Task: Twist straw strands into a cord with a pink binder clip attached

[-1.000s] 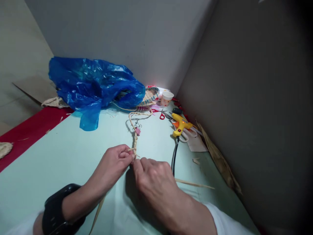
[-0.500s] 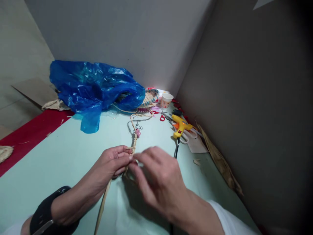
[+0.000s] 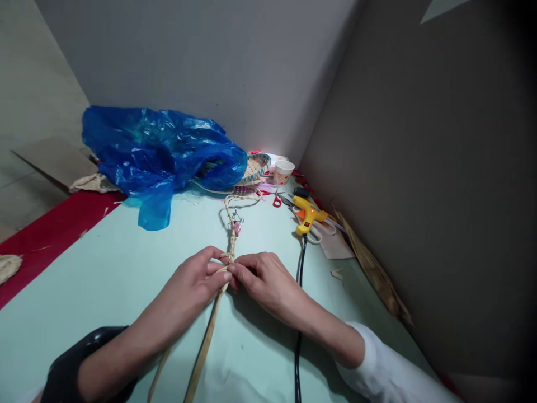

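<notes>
Left hand [image 3: 199, 278] and right hand [image 3: 271, 282] pinch braided cord [image 3: 232, 244]; print on the cup [image 3: 283, 173] is illegible.

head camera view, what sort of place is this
Probably a small craft workspace, set up at a table against a wall: a yellow glue gun, red-handled scissors and a braided natural-fibre cord worked by both hands.

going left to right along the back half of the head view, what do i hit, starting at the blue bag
blue plastic bag → woven basket → paper cup → yellow glue gun → long brown dried strip
</notes>
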{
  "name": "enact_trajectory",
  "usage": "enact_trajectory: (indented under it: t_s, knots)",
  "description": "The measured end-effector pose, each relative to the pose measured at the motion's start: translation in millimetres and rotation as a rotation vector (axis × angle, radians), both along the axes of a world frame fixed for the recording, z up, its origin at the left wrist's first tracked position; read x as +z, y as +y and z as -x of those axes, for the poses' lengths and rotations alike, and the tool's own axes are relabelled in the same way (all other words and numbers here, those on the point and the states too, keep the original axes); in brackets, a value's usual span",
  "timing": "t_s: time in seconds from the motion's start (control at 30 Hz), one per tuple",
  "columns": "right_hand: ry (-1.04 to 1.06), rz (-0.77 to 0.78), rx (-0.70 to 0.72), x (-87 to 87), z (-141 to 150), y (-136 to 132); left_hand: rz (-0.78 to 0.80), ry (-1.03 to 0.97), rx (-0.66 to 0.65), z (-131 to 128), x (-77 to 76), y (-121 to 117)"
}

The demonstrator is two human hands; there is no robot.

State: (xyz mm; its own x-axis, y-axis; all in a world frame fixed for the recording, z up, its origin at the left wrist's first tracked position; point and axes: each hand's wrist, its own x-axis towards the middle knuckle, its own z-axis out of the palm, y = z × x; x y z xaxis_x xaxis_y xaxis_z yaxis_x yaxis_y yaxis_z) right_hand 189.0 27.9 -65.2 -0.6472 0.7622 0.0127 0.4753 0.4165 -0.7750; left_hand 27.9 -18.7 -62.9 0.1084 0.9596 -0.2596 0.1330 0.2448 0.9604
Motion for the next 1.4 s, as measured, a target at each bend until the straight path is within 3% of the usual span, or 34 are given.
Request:
enact_trajectory:
  t_s: [0.2,0.33,0.53,0.8,0.97,1.1,1.2,1.27,1.4]
  knots:
    - [-0.032,-0.139,-0.079,4.7,-0.6,-5.6,-0.200,0.519,-0.023,4.8,4.6,-5.1]
    - [0.030,-0.104,-0.098,1.5,-1.0,-5.3,-0.220,0.645,-0.047,6.0,11.3,-8.9]
    - [0.216,0.151,-0.135,-6.5,2.0,-6.6,-0.302,0.697,-0.050,-4.4,4.4,-19.4]
    - [0.541,0.700,-0.112,-11.7,3.8,-6.4,-0.286,1.069,-0.319,-20.6,-10.5,-27.5]
    - [0.585,0.682,-0.144,-13.3,5.0,-7.2,-0.329,1.195,-0.407,-20.5,-11.5,-29.3]
    - [0.518,0.570,-0.172,-12.6,4.4,-8.4,-0.429,1.020,-0.302,-10.3,-4.4,-26.9]
    - [0.468,0.455,-0.141,-10.1,3.5,-10.8,-0.428,0.801,-0.023,0.0,4.2,-16.4]
    - [0.451,0.411,-0.132,-8.6,3.4,-12.7,-0.312,0.576,0.089,3.5,5.6,-7.6]
    - [0.480,0.425,-0.050,-8.0,2.6,-13.7,-0.041,-0.085,-0.083,0.1,-5.6,3.6]
